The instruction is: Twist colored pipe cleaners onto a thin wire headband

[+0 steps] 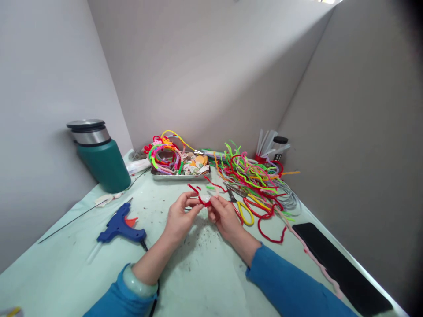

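Note:
My left hand and my right hand meet over the middle of the pale green table. Both pinch a small piece made of red pipe cleaner with a whitish bit in it, fingers closed on it. Loose red pipe-cleaner ends stick up just behind the fingers. Yellow-handled scissors lie right beside my right hand.
A blue glue gun lies left of my hands. A green flask stands at the back left. A metal tray with coloured hoops and small pieces sits behind. A heap of pipe cleaners, a cup of sticks and a black phone are on the right.

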`<state>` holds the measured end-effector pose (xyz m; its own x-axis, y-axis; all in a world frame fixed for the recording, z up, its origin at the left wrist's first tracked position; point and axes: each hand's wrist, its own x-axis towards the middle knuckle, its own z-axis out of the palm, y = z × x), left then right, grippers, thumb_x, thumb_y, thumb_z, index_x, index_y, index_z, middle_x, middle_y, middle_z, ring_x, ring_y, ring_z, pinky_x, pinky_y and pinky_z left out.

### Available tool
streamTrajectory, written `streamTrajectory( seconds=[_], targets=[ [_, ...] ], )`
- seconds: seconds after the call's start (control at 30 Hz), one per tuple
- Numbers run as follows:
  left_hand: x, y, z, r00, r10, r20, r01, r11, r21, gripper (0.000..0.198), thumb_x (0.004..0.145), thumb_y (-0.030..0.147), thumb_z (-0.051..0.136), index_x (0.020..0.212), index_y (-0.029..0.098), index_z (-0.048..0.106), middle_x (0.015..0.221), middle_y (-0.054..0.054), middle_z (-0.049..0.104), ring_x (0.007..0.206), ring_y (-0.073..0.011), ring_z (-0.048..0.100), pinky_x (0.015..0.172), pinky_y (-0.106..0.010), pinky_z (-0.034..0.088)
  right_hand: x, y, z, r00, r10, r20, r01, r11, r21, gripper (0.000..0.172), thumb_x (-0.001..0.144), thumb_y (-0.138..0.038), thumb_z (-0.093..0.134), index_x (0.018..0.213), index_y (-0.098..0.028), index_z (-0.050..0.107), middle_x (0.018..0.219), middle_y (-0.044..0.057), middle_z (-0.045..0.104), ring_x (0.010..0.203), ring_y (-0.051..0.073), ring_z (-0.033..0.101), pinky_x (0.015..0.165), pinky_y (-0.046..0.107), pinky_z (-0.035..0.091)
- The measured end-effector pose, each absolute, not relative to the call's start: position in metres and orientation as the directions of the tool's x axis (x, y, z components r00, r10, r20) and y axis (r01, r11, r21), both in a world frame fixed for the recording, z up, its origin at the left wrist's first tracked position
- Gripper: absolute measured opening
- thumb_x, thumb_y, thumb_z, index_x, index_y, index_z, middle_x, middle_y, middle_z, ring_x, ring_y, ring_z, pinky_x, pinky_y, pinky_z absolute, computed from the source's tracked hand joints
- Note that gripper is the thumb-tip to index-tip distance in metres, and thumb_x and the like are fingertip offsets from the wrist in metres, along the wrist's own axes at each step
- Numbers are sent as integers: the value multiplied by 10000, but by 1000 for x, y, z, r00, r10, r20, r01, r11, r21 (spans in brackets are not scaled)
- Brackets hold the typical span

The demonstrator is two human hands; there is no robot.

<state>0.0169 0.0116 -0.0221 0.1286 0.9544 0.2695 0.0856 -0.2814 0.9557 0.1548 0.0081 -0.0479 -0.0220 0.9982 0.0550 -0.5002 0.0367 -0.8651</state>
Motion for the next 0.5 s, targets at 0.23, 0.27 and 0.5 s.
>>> streamTrajectory(
  seconds=[0.23,0.27,0.5],
  targets=[
    [15,14,-24,138,945,298,216,-322,922,221,734,269,586,915,152,631,863,-52,692,816,-170,625,784,-275,457,154,7,-50,-20,996,89,-426,72,-902,212,740,-357,636,709,-164,554,585,-38,527,403,42,381,392,178,258],
    [15,14,-23,151,942,301,237,-330,914,206,741,272,576,895,155,648,868,-50,695,819,-171,624,785,-275,457,154,7,-50,-14,996,93,-426,78,-901,213,741,-358,634,706,-164,553,586,-38,527,404,41,380,391,177,256],
    [16,12,-21,202,928,314,289,-363,886,154,742,263,569,781,163,680,794,-32,702,762,-171,623,747,-272,462,153,7,-49,13,996,91,-399,89,-913,237,717,-392,646,697,-169,566,561,-36,521,400,46,365,384,178,275]
  ],
)
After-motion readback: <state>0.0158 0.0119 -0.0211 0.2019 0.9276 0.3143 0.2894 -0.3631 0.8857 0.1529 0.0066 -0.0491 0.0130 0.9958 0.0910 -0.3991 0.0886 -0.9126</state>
